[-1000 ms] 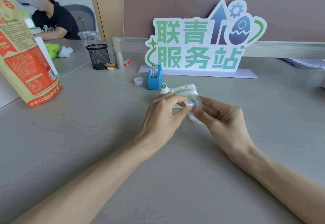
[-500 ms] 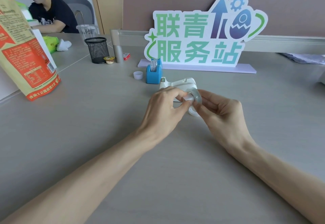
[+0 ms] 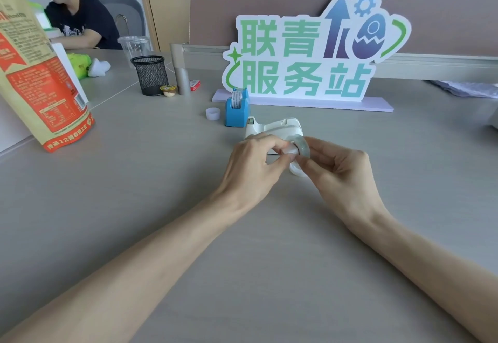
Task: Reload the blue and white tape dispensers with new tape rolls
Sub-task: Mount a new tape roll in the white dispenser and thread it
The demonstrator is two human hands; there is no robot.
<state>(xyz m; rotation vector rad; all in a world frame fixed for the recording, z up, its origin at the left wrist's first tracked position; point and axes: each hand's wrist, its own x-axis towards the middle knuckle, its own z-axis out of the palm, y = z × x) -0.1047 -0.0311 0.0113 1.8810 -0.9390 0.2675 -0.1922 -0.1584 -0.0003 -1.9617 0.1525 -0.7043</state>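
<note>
A clear tape roll [image 3: 301, 144] is pinched between both hands just in front of the white tape dispenser [image 3: 277, 127]. My right hand [image 3: 338, 166] grips the roll's rim. My left hand [image 3: 253, 164] presses a small white core piece [image 3: 291, 150] at the roll's centre. Another whitish ring [image 3: 296, 171] lies on the table under my fingers. The blue tape dispenser [image 3: 237, 109] stands behind, with a roll in it. A small white cap [image 3: 213, 113] lies to its left.
A green and white sign board [image 3: 304, 54] stands at the back. A black mesh pen cup [image 3: 149, 75] and an orange snack bag [image 3: 35, 73] are on the left. A person in a headset sits at the far left. Papers [image 3: 463, 88] lie at the far right.
The view tilted down slightly, so the objects sit a little higher in frame. Both hands keep working the roll and core in the same place, fingers shifting slightly.
</note>
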